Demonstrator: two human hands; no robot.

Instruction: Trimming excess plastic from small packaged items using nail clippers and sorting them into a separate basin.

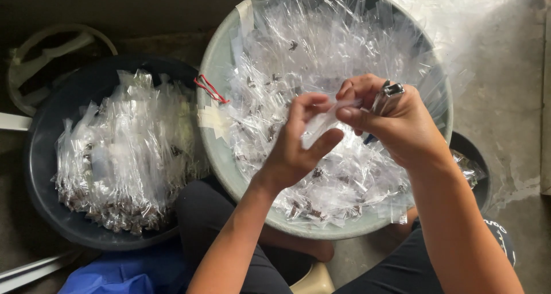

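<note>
Seen from above, a seated person's two bare hands meet over a pale green basin [213, 70]. The left hand [298, 144] pinches a small clear plastic bag [321, 122] between thumb and fingertips. The right hand [396, 122] has its grip closed on the same bag from the other side, with a small metal tool [385, 96] tucked against its fingers.

The thin film could slip from either pinch and drop among the identical bags below, or tear if the hands pull apart too hard.

Beneath the grip, the basin brims with loose clear bags holding small dark pieces. Left of the grip, a black tub [40, 156] holds bundled bags. Beyond lies a grey concrete floor [505, 99], worn and stained, lit from the right.
</note>
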